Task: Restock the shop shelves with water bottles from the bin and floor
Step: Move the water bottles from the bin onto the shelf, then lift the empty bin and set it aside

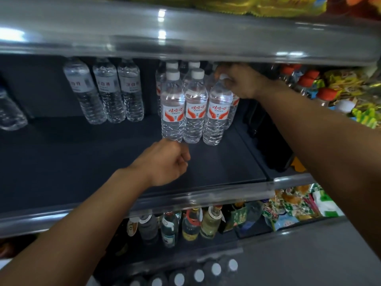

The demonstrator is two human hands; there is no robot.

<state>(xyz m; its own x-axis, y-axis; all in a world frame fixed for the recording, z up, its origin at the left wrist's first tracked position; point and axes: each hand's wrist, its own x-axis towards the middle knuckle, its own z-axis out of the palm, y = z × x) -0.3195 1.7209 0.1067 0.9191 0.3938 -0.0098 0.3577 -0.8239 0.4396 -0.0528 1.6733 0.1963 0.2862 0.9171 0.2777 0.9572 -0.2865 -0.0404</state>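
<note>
Right hand: the right hand was reached in at about 1 o'clock of the view, and its fingers were curled round the neck and cap of the right front bottle.
Left hand: the left hand was held low near the centre, just in front of the left front bottle; its fingers were loosely curled and nothing could be seen held in them.
Front row: three red-labelled bottles were stood upright side by side on the dark shelf, with the middle bottle touching both neighbours.
Behind the row: more white-capped bottles were seen at 12 o'clock of the front row.
Other water: three grey-labelled bottles were stood at 9 o'clock of the red-labelled group, well apart from it.
Right side: red-capped bottles and snack packets were crowded at 3 o'clock.
Lower shelf: glass bottles were lined up at 6 o'clock, under the shelf edge.
</note>
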